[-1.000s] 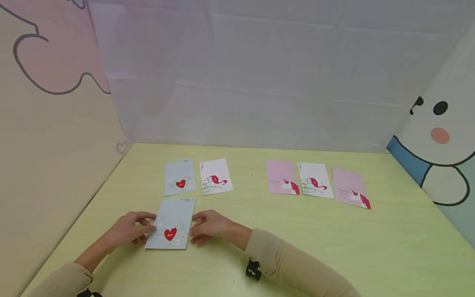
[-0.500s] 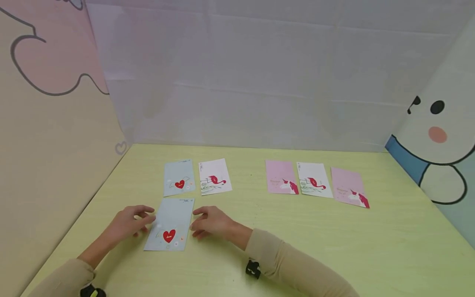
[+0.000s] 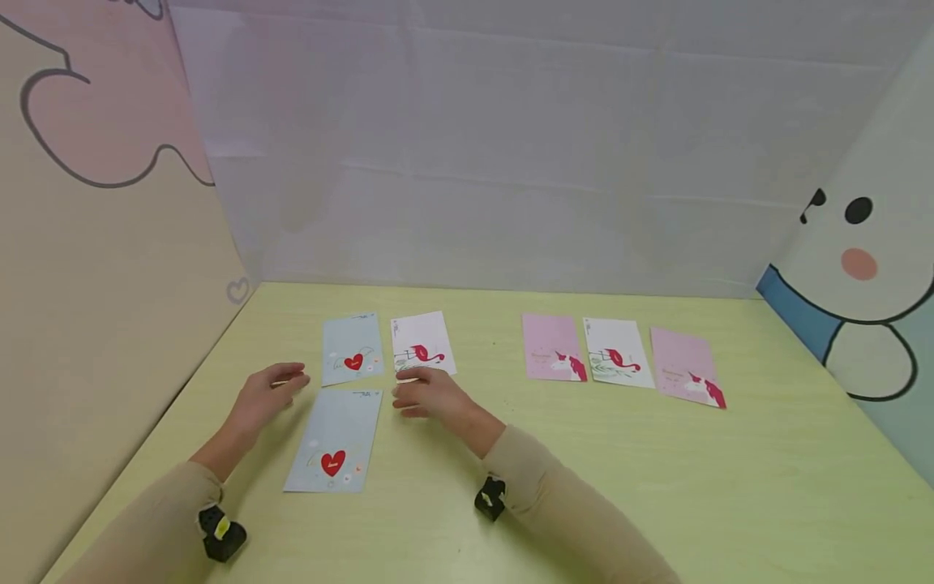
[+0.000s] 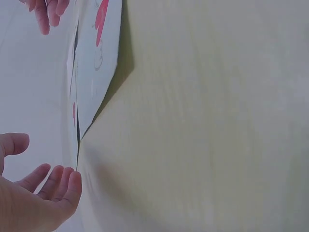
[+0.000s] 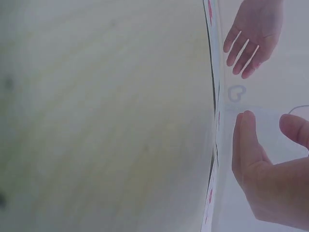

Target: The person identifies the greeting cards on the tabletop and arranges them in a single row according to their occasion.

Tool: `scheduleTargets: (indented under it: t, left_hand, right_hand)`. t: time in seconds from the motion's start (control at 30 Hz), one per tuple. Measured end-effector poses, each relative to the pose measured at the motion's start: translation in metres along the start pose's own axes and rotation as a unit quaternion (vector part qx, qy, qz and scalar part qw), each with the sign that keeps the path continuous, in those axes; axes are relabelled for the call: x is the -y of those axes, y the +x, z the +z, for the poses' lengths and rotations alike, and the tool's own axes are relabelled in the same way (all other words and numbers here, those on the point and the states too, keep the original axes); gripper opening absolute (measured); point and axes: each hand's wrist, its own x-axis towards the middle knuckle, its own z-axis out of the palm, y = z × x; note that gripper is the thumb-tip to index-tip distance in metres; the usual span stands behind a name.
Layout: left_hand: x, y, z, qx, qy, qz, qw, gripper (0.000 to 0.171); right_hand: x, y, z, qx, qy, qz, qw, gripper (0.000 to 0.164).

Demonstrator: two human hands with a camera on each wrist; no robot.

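- Your left hand is at the left of the frame, released and relaxed, just left of the near heart card; your right hand, near the middle, also grasps nothing.
- The near heart card lies face up on the desk, lower left of center, just below the far heart card.
- Your right fingers overlap the lower edge of the left flamingo card in the head view; whether they touch it you cannot tell, so give that card room and avoid nudging it.
- To adjust the near heart card, steady both long sides with flat, light fingertips; squeezing inward would probably bow it.
- Mind its top edge: the gap to the far heart card is slim, so a push upward could slide one card under the other.
- When you lift your hands, go straight up, since a trailing sleeve or wrist camera could drag a card.
- Leave the unicorn cards and the right flamingo card, right of center, undisturbed.
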Motion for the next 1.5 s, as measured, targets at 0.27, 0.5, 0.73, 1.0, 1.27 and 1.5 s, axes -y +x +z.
scheduleTargets:
  t: [0.27,0.5,0.73,1.0,1.27,1.5]
  left_hand:
    - [-0.001,0.016,0.004,0.008,-0.049,-0.053,0.9974,0.059]
    - [-0.006,0.021,0.007,0.019,-0.062,-0.079,0.9948,0.06]
    - [-0.004,0.029,0.013,0.019,-0.066,-0.105,0.9921,0.061]
    - [0.013,0.046,0.018,0.015,-0.064,-0.121,0.9905,0.068]
    - [-0.021,0.028,0.017,0.018,-0.072,-0.133,0.9883,0.058]
    - [-0.016,0.033,0.017,0.01,-0.095,-0.11,0.9893,0.052]
  right_hand:
    - [0.003,0.016,-0.006,-0.039,0.094,-0.005,0.995,0.038]
    - [0.005,0.031,-0.003,-0.043,0.12,0.003,0.992,0.04]
    - [0.006,0.038,0.003,-0.029,0.134,0.018,0.99,0.043]
    - [0.008,0.045,0.01,-0.045,0.139,0.037,0.989,0.045]
    - [0.01,0.047,0.013,-0.044,0.136,0.048,0.989,0.043]
    - [0.009,0.049,0.013,-0.045,0.134,0.057,0.988,0.038]
